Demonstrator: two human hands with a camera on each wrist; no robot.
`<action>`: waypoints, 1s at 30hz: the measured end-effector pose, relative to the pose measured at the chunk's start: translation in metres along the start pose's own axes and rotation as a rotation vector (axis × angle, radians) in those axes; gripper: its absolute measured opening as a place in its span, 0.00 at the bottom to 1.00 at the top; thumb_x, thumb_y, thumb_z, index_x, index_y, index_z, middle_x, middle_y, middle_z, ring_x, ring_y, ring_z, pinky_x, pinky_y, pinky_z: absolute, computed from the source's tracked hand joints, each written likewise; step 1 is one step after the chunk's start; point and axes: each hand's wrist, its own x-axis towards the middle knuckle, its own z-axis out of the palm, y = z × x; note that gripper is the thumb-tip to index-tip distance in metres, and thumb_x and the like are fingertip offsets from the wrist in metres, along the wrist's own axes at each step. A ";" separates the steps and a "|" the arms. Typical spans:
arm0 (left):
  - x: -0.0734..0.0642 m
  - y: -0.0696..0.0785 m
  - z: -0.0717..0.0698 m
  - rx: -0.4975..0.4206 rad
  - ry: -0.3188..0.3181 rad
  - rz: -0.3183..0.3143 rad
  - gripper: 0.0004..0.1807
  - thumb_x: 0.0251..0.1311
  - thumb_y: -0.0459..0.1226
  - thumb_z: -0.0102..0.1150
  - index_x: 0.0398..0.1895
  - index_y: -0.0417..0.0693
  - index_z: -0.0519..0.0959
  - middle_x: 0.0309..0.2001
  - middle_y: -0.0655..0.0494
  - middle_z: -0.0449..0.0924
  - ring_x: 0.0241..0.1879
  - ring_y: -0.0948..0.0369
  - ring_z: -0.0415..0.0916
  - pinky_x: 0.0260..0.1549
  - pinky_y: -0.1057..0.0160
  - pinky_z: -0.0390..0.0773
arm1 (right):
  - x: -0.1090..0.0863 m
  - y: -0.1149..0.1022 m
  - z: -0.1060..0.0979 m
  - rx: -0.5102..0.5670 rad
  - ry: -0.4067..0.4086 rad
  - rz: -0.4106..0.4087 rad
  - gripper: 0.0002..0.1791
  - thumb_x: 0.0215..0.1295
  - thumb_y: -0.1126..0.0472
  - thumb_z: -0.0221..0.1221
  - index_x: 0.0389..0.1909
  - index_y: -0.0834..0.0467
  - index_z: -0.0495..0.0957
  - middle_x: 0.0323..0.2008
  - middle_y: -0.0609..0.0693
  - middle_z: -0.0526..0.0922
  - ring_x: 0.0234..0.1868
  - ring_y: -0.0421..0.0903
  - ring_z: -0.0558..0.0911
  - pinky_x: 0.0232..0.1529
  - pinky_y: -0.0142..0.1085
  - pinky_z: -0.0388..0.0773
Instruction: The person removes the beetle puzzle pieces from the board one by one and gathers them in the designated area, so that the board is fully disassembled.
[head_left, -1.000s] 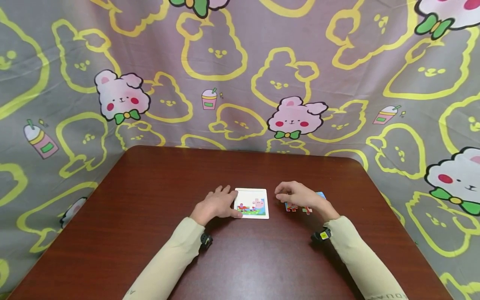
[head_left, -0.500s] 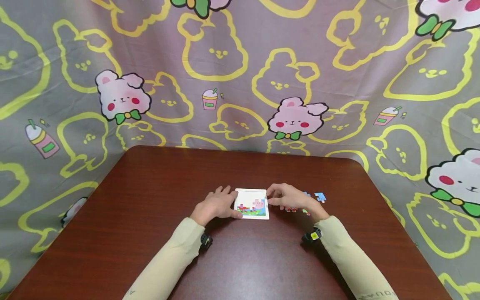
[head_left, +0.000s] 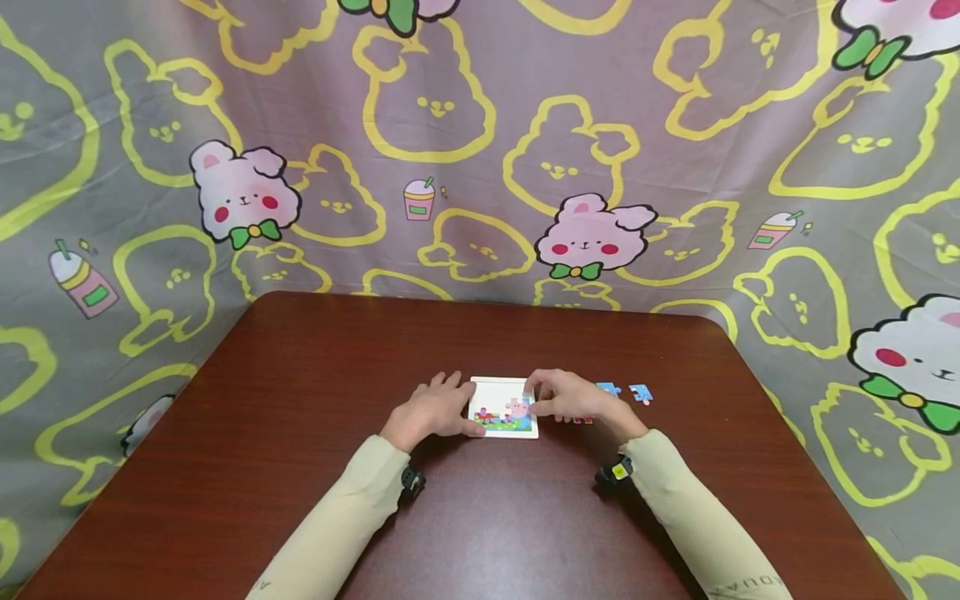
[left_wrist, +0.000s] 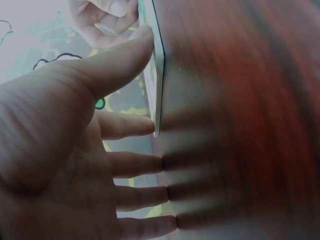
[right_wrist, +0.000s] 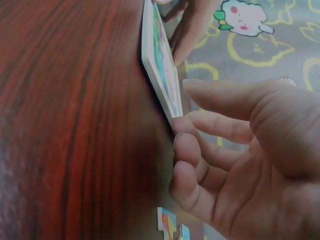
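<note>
A white jigsaw tray (head_left: 491, 393) lies on the table, its lower part filled with a picture of a pink pig on green and blue. My left hand (head_left: 438, 406) lies at its left side with fingers spread. In the left wrist view the thumb (left_wrist: 132, 50) rests on the tray's edge and the forefinger touches its corner; the other fingertips meet the table. My right hand (head_left: 566, 395) is at the tray's right edge, fingers loosely bent. The right wrist view shows fingertips (right_wrist: 186, 148) right at that edge, with a gap below the thumb and nothing visible in it.
Loose puzzle pieces lie right of the tray: a blue piece (head_left: 641, 394), another blue piece (head_left: 608, 388) and a red one (head_left: 582, 420), partly behind my right hand. The brown table (head_left: 360, 350) meets a patterned cloth (head_left: 465, 92) at the back and sides.
My right hand has moved left from over the loose pieces to the tray's right edge, uncovering the blue pieces. The left hand and tray have stayed in place.
</note>
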 end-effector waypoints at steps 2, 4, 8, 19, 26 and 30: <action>0.000 0.000 0.000 -0.003 0.002 0.000 0.47 0.55 0.62 0.63 0.74 0.50 0.62 0.75 0.40 0.55 0.74 0.38 0.51 0.68 0.39 0.60 | 0.001 -0.001 0.001 -0.012 0.001 0.013 0.16 0.65 0.57 0.64 0.50 0.56 0.74 0.26 0.50 0.80 0.17 0.46 0.76 0.20 0.38 0.76; -0.001 0.000 0.000 -0.005 0.000 -0.001 0.47 0.55 0.62 0.63 0.74 0.50 0.62 0.75 0.40 0.55 0.74 0.38 0.51 0.68 0.39 0.60 | 0.002 -0.003 0.003 -0.023 -0.001 0.023 0.16 0.64 0.57 0.65 0.49 0.56 0.74 0.25 0.50 0.80 0.17 0.45 0.75 0.19 0.37 0.75; -0.001 0.001 0.000 -0.012 -0.007 -0.003 0.47 0.56 0.62 0.63 0.74 0.50 0.61 0.76 0.40 0.55 0.75 0.38 0.50 0.68 0.39 0.59 | 0.004 -0.004 0.007 -0.049 -0.003 0.039 0.17 0.62 0.57 0.66 0.48 0.56 0.73 0.25 0.50 0.79 0.16 0.45 0.75 0.18 0.36 0.74; 0.000 0.001 -0.002 -0.005 -0.005 0.001 0.47 0.56 0.62 0.63 0.74 0.50 0.61 0.75 0.40 0.55 0.74 0.38 0.51 0.68 0.39 0.60 | 0.008 -0.009 0.007 -0.068 -0.005 0.073 0.15 0.62 0.59 0.67 0.45 0.57 0.73 0.27 0.49 0.80 0.17 0.44 0.75 0.19 0.35 0.73; 0.000 0.002 -0.003 -0.001 -0.009 0.001 0.47 0.56 0.62 0.62 0.74 0.49 0.62 0.75 0.40 0.56 0.74 0.38 0.51 0.67 0.39 0.60 | 0.008 -0.014 0.006 -0.087 0.003 0.060 0.15 0.61 0.60 0.67 0.43 0.57 0.72 0.26 0.48 0.80 0.19 0.43 0.73 0.22 0.34 0.71; -0.001 0.002 -0.004 -0.008 -0.005 -0.002 0.47 0.56 0.61 0.63 0.74 0.49 0.62 0.75 0.40 0.56 0.74 0.38 0.51 0.68 0.38 0.60 | 0.009 -0.016 0.005 -0.120 0.024 0.033 0.15 0.61 0.60 0.68 0.42 0.57 0.71 0.25 0.46 0.79 0.21 0.41 0.72 0.26 0.34 0.70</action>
